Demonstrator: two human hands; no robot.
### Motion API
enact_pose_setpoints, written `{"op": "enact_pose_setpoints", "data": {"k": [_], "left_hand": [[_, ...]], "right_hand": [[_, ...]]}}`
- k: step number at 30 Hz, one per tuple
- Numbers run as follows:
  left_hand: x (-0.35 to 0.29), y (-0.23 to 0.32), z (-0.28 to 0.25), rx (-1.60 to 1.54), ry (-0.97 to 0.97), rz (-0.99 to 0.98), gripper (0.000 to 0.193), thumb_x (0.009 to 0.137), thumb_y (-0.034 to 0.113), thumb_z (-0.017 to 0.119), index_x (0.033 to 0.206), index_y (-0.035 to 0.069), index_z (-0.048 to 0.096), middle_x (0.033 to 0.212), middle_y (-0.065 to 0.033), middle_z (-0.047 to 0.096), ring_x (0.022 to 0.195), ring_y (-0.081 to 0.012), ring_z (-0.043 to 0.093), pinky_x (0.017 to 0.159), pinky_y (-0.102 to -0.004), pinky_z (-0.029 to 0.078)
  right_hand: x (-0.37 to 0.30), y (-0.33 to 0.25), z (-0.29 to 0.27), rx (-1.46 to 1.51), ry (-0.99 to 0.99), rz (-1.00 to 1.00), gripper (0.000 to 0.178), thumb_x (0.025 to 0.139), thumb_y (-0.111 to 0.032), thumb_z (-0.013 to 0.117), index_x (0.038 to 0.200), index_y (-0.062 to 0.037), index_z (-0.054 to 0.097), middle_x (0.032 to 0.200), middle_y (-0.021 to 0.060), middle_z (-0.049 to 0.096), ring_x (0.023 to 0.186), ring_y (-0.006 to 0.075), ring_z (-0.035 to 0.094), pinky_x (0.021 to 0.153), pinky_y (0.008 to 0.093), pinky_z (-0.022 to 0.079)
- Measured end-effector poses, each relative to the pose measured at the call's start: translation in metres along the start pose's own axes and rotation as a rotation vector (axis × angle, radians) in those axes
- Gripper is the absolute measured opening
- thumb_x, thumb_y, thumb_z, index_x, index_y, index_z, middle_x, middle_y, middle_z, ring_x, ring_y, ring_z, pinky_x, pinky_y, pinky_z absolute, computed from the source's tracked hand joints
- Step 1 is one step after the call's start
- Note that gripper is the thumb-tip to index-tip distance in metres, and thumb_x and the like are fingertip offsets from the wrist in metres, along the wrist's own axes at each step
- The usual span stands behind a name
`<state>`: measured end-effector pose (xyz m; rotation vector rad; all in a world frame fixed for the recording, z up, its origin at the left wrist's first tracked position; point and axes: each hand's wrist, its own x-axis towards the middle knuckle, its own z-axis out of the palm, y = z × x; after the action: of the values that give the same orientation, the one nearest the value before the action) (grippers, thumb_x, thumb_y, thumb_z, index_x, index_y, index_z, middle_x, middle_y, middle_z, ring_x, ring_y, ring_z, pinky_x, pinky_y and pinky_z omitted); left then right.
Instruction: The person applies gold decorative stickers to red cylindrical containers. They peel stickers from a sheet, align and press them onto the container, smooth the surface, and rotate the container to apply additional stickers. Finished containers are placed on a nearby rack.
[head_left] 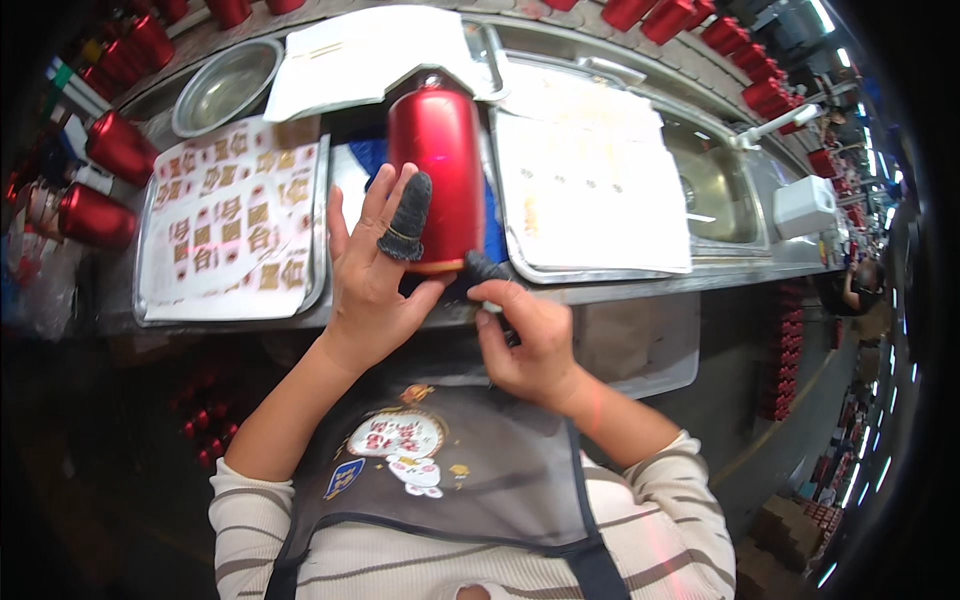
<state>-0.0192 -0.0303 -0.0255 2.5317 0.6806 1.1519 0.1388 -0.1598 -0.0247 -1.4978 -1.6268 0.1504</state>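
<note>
A glossy red metal bottle (436, 170) lies in front of me on a blue cloth (370, 155), its neck pointing away. My left hand (370, 270) rests against the bottle's left side near its base, fingers stretched out. One of its fingers wears a black finger cot (408, 220). Close to the bottle's base, at the right, my right hand (530, 340) is closed in a pinch. A small pale spot shows between its fingertips; what it is I cannot make out. Another black finger cot (485, 268) covers a finger of this hand.
Left stands a tray (322, 230) of printed gold-and-red decal sheets (230, 220). A second tray (560, 275) holds mostly white sheets. Beyond are a metal bowl (228, 88) and white paper (370, 60). At right are a sink (715, 190) and a white jug (804, 207). Several red bottles surround the bench.
</note>
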Motion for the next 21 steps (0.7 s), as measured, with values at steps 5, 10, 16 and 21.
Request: {"op": "enact_pose_setpoints", "data": {"k": [5,10,16,21], "left_hand": [[0.015,-0.003,0.014,0.063,0.001,0.013,0.098,0.067,0.023,0.088,0.148,-0.001,0.038,0.149,-0.0204,0.046,0.142,-0.0364,0.04,0.115,-0.0604,0.018],[0.01,0.0,0.007,-0.044,-0.033,-0.102,0.103,0.067,0.026,0.09,0.15,0.0,0.036,0.149,-0.023,0.043,0.137,-0.0387,0.044,0.115,-0.0601,0.021],[0.018,0.016,0.002,-0.148,-0.058,-0.24,0.101,0.068,0.022,0.09,0.149,-0.003,0.035,0.146,-0.0219,0.048,0.13,-0.0383,0.051,0.117,-0.0591,0.019],[0.012,0.015,-0.001,-0.134,-0.103,-0.259,0.11,0.066,0.025,0.092,0.152,-0.002,0.03,0.146,-0.0215,0.048,0.132,-0.0365,0.051,0.117,-0.0594,0.02]], "right_hand": [[0.001,0.004,-0.014,0.179,0.043,0.336,0.023,0.083,0.001,0.066,0.106,-0.0027,0.067,0.075,0.0053,0.062,0.052,0.0077,0.05,0.05,0.0237,0.04],[0.057,0.045,-0.066,0.005,0.171,0.338,0.016,0.084,-0.007,0.071,0.1,-0.0042,0.072,0.077,0.0047,0.067,0.053,0.0052,0.05,0.051,0.0224,0.04],[0.139,0.254,-0.153,-0.509,0.281,0.429,0.021,0.083,-0.018,0.067,0.101,-0.0094,0.074,0.096,0.0127,0.074,0.088,0.0298,0.07,0.08,0.036,0.053],[0.177,0.364,-0.202,-0.676,0.078,0.839,0.038,0.075,-0.028,0.074,0.105,-0.0046,0.072,0.098,0.0152,0.073,0.091,0.0296,0.07,0.082,0.0399,0.053]]}}
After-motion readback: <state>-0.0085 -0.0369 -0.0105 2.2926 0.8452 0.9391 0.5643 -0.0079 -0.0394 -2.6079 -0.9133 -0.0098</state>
